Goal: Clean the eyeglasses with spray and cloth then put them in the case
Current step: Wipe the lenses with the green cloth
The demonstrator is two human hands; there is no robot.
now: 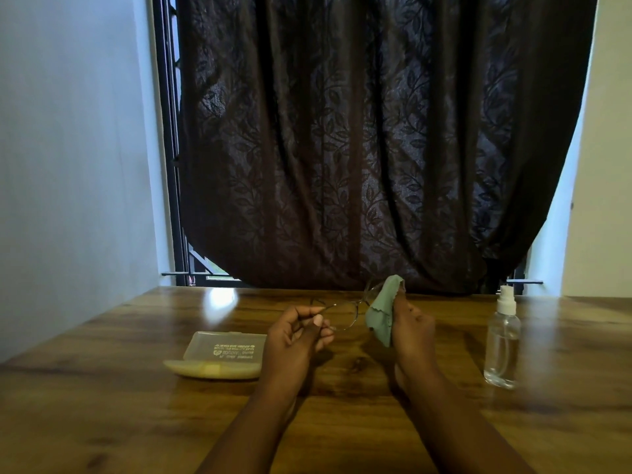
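Head view — forward, downward, close over table — curtain beyond.

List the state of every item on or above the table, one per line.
eyeglasses: unfolded, held above the table
cloth: wrapped over one lens
left hand: pinching the frame
right hand: gripping the cloth
case: open, nothing visible inside
spray bottle: upright, untouched
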